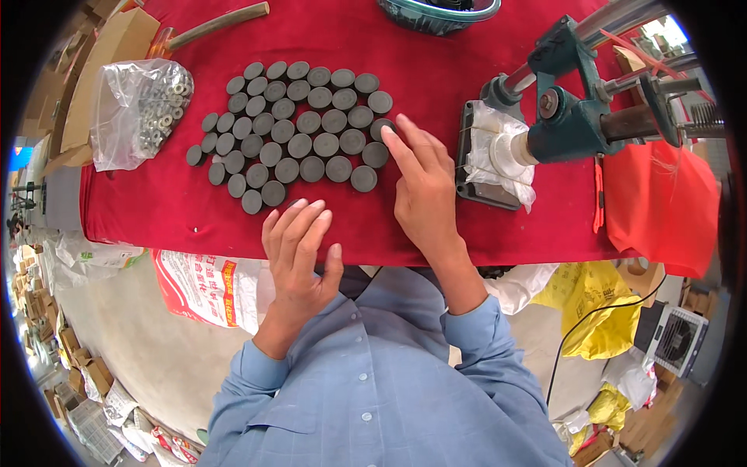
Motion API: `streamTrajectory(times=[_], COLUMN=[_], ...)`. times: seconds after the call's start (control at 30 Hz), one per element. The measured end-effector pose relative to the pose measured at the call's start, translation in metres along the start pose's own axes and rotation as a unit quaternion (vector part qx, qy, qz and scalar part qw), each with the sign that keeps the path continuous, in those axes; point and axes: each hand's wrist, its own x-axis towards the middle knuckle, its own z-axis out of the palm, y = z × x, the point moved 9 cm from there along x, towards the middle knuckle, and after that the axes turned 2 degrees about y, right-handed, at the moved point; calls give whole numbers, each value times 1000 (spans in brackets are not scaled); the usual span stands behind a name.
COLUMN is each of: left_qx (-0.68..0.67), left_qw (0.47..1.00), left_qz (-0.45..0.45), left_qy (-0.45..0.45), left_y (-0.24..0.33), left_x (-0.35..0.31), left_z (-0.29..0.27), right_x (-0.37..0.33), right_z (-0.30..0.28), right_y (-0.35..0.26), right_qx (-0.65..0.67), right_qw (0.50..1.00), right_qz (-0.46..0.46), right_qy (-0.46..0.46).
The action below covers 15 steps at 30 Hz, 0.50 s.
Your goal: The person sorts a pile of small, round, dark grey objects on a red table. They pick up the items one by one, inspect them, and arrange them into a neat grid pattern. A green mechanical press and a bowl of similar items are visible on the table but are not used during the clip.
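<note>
Many dark grey round discs (309,122), like rubber caps, lie in loose staggered rows on the red tablecloth. My right hand (426,183) is at the right end of the rows, fingers stretched and apart. Its index fingertip meets the edge of one disc (379,129), or lies just beside it. Below the front row, by the table's near edge, my left hand (299,247) hovers with loosely bent, parted fingers and nothing visible in it. Behind its fingertips another dark disc is mostly hidden, so I cannot tell whether they touch it.
On the right stands a dark green hand press (572,101), its base padded with white wrapping (498,148). A clear bag of metal nuts or rings (148,113) lies left, near a wooden-handled tool (218,26). A green basin (440,17) stands at the back; a red bag (661,202) hangs right.
</note>
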Motion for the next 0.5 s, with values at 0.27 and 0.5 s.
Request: streamTrajectory(times=[0.27, 0.5], left_qx=[-17, 11], left_qw=[1000, 999], left_qz=[10, 19], left_qy=[-18, -41], left_y=[9, 14], left_x=[-2, 9], left_z=[20, 22], right_x=[-12, -15], right_z=[2, 4], right_y=[-8, -1], right_qx=[-40, -46], right_qw=[998, 998], right_qz=[-39, -5], right_qy=[-19, -34])
